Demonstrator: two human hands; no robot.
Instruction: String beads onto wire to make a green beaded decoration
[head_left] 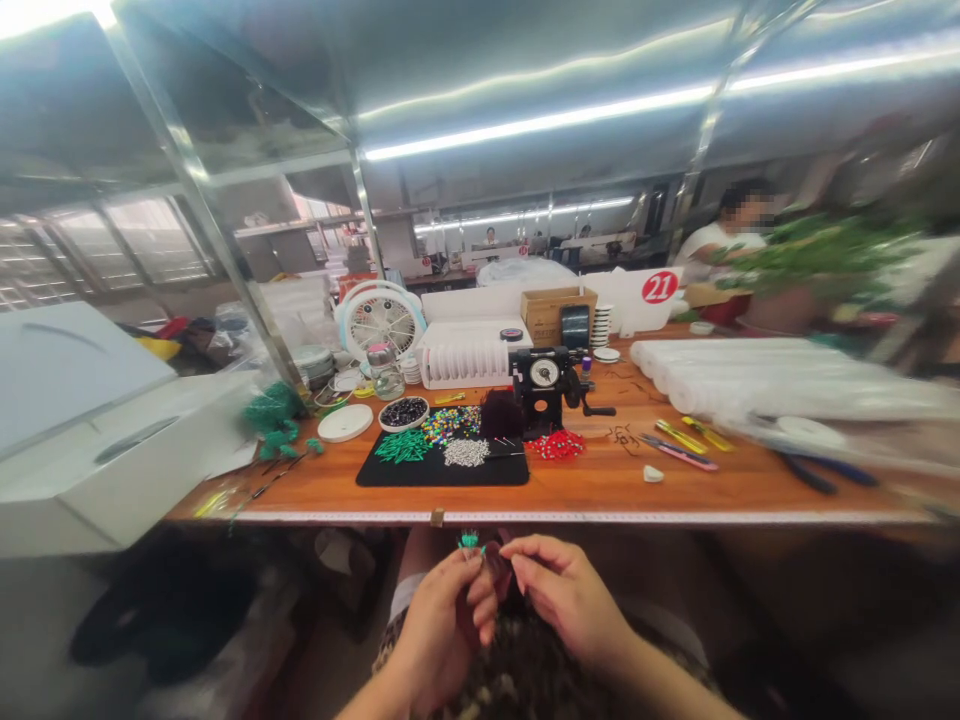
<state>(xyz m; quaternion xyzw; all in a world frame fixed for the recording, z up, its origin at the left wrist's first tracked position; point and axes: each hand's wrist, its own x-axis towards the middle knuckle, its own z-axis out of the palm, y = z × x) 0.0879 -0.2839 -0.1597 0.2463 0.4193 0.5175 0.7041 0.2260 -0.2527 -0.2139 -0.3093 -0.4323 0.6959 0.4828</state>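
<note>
Below the front edge of the table, above my lap, my left hand (448,612) is closed with thumb and fingers together on a small green-tipped bundle (469,540). Close on its right, my right hand (564,590) makes a pinch, its fingertips near a dark brown patch between the hands; what they hold is too small to make out. On the table beyond lies a black mat (442,476) with green slender pieces (403,447), multicoloured beads (448,424), silvery beads (466,453) and a tuft of dark strands (502,414).
Behind the mat stands a black hand-cranked winder (546,385) with a dial. Red beads (555,445), yellow cutters (680,436) and blue-handled pliers (821,470) lie rightward. A white box (82,470) stands left, a fan (381,322) behind. A co-worker (724,235) sits back right.
</note>
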